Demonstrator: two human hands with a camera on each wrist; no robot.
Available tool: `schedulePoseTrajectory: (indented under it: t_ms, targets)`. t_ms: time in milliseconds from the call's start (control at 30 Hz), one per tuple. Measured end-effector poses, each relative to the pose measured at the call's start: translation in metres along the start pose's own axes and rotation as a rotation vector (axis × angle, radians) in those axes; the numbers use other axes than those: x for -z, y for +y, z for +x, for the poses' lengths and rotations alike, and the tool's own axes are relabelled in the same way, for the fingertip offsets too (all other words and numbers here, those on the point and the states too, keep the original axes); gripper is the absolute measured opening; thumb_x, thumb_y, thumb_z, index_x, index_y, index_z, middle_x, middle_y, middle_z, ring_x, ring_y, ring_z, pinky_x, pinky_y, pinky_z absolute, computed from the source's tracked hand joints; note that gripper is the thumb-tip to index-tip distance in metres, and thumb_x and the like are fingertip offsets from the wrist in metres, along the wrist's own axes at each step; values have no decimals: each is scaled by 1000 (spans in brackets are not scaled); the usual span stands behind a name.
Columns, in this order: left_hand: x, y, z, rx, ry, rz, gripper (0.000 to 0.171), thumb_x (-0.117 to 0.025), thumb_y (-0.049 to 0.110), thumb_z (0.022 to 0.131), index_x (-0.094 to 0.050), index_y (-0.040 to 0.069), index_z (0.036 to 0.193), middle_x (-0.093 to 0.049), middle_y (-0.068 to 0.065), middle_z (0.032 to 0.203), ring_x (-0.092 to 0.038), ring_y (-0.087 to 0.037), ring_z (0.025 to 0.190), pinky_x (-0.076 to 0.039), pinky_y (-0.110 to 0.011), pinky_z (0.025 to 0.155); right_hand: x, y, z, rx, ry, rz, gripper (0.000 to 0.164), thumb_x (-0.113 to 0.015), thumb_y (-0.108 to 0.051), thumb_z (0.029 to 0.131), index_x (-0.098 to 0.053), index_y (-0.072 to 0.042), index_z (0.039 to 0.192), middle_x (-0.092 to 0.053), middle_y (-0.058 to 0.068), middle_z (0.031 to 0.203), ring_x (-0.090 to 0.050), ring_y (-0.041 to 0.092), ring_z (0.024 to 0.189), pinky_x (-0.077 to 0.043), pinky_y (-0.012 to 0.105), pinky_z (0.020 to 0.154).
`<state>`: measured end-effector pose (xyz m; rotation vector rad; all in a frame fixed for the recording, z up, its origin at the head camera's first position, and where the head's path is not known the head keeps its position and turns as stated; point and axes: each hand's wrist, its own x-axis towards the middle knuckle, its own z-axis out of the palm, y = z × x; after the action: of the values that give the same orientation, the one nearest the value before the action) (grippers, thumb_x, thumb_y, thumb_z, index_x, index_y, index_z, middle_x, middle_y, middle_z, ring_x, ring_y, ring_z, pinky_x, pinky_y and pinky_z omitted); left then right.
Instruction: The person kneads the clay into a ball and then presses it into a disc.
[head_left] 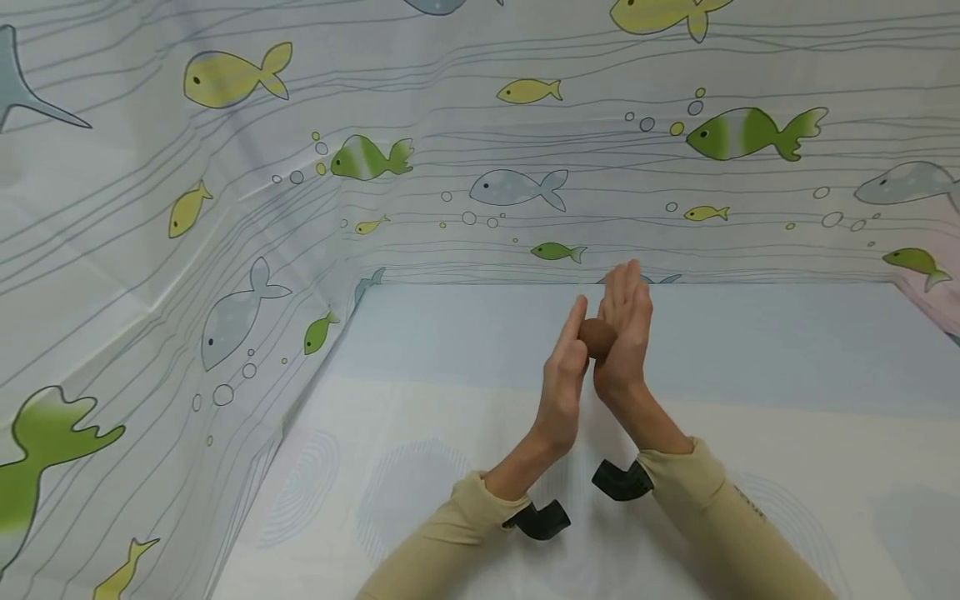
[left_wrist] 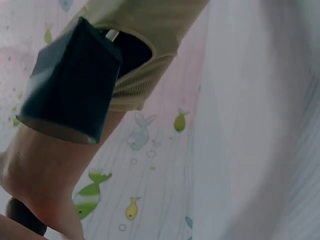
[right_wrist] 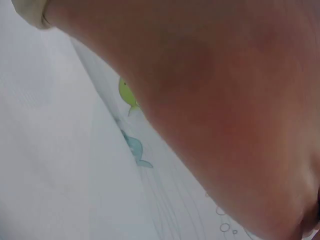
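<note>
A brown ball (head_left: pixel 597 338) sits between the two palms, above the table in the head view. My left hand (head_left: pixel 561 387) lies against its left side, fingers straight and pointing up and away. Facing it, my right hand (head_left: pixel 624 342) presses from the right with its fingers extended together. The heels of both hands come close below the ball. In the left wrist view the ball (left_wrist: pixel 22 217) shows dark at the lower left corner, partly covered by the hands. Bare skin of a hand and wrist fills most of the right wrist view.
The table (head_left: pixel 450 350) has a pale cover with blue and white areas. Behind and to the left hangs a white sheet (head_left: pixel 420 108) printed with fish. Black angled pieces (head_left: pixel 540 521) stick out at both wrists by the beige sleeves (head_left: pixel 450 533).
</note>
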<state>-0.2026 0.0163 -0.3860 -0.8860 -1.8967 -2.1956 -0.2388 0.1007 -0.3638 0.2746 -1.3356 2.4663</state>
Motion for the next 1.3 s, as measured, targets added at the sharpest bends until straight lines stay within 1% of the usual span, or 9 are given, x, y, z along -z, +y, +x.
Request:
schedulePoseTrajectory:
  t_ms: [233, 400, 500, 633, 767, 867, 1000, 1233, 1300]
  targets:
    - [-8, 8, -3, -28, -26, 64, 80, -21, 59, 101, -11, 6, 159, -11, 2, 165, -9, -11, 152, -17, -39, 121, 11, -10, 20, 22, 54, 30, 73, -25, -52, 102, 2, -18, 161, -2, 0, 167, -3, 15, 153, 0, 30, 122]
    - [-15, 17, -4, -80, -73, 36, 78, -21, 57, 102, -6, 5, 159, -5, 0, 166, -5, -13, 152, -14, -36, 122, 18, -18, 31, 35, 87, 52, 71, -23, -50, 102, 3, -20, 161, -2, -2, 167, -6, 10, 152, -1, 28, 121]
    - [-17, 17, -4, -54, -73, 58, 78, -19, 59, 102, -6, 7, 159, -4, 2, 166, -4, -12, 152, -12, -37, 122, 18, -20, 29, 30, 86, 92, 70, -24, -50, 102, 2, -20, 161, -3, -3, 167, -7, 9, 152, -1, 27, 122]
    - [-16, 10, -1, 51, -26, 15, 75, -17, 54, 102, -4, 8, 159, -7, 0, 166, -6, -11, 151, -16, -41, 121, 11, -15, 16, 55, 37, 121, 72, -29, -48, 103, 1, -18, 161, -3, 0, 167, -7, 12, 152, -2, 29, 122]
    - [-8, 2, 5, 114, 33, -107, 72, -18, 49, 102, -1, 7, 159, -8, -6, 165, -9, -16, 152, -16, -43, 121, 0, -10, -6, 97, -52, 11, 73, -29, -47, 103, 1, -14, 160, -2, 4, 167, -5, 15, 153, -3, 34, 123]
    - [-1, 2, 11, 124, 85, -118, 72, -19, 48, 102, -5, 6, 159, -12, -7, 165, -13, -16, 152, -17, -40, 121, -7, -7, -20, 110, -107, -65, 70, -27, -44, 103, 0, -13, 160, -3, 5, 167, -4, 16, 153, -3, 38, 123]
    - [10, 5, 21, 117, 153, -54, 71, -20, 48, 101, -16, 6, 158, -18, -3, 164, -17, -14, 150, -19, -37, 121, -12, -3, -33, 87, -189, -94, 66, -24, -43, 106, 0, -15, 160, 0, 6, 167, -1, 18, 153, 0, 42, 123]
    - [26, 15, 39, 95, 237, -40, 69, -24, 49, 101, -28, 7, 156, -29, -2, 161, -27, -13, 148, -24, -32, 119, -17, 5, -45, 34, -311, -152, 63, -16, -46, 106, 8, -21, 159, 9, 4, 165, 6, 21, 153, 0, 55, 121]
    - [28, 17, 42, 78, 247, -35, 69, -23, 48, 101, -28, 7, 156, -30, -2, 160, -28, -12, 147, -25, -31, 119, -19, 6, -44, 38, -313, -151, 64, -15, -47, 106, -12, -11, 159, -22, 16, 159, 2, 19, 153, -1, 54, 121]
